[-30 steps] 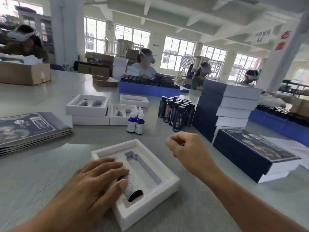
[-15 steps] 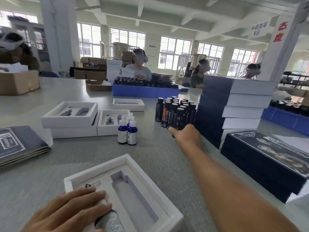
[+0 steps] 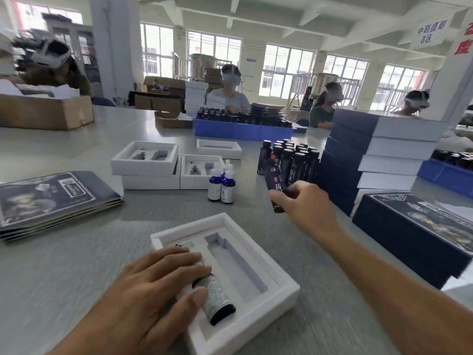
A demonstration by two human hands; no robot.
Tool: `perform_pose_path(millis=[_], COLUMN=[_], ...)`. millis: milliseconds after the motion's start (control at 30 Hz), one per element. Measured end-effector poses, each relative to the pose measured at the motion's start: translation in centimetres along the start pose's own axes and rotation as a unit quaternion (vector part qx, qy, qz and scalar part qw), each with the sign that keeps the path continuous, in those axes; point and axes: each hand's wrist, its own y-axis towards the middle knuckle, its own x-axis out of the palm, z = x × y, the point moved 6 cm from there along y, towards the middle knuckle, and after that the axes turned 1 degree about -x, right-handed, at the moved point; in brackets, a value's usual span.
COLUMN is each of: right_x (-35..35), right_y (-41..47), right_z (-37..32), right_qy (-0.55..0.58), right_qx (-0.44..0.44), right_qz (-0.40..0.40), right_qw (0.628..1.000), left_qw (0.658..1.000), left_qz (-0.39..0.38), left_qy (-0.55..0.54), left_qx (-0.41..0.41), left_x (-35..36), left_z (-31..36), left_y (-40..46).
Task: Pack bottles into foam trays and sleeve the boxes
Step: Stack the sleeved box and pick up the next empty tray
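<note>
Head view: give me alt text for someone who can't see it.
The right hand holds a dark bottle above the table, while the left hand presses a dropper bottle into a white foam tray. The slot beside it is empty.

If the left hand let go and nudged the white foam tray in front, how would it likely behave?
The foam tray looks light, so a nudge would probably slide it across the smooth table rather than tip it, being low and wide. The left hand lies on the dropper bottle in its slot; foam edges may dent under hard pressure.
</note>
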Motion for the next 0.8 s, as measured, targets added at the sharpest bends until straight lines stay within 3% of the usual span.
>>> perform_pose_path(millis=[167, 333, 467, 700, 800], right_x=[-3.3, -2.2, -1.3, -1.3, -0.8], right_y=[-9.2, -14.5, -15.5, -15.4, -15.2], right_z=[-5.9, -9.0, -8.6, -8.4, -8.6], right_qy=[-0.035, -0.127, -0.177, -0.17, -0.198], right_qx=[-0.131, -0.213, -0.208, -0.193, -0.197], right_qz=[-0.011, -0.019, -0.002, 0.036, 0.014], right_qw=[0.991, 0.969, 0.962, 0.966, 0.96], left_qw=[0.997, 0.997, 0.996, 0.994, 0.994], left_qz=[-0.068, -0.072, -0.076, -0.084, -0.085], left_qy=[0.0, 0.016, 0.032, 0.054, 0.054], left_qx=[-0.033, -0.036, -0.035, -0.035, -0.033], left_x=[0.6, 0.5, 0.6, 0.5, 0.7], left_z=[-0.4, 0.2, 0.4, 0.6, 0.5], left_y=[-0.6, -0.9, -1.0, -1.1, -1.1])
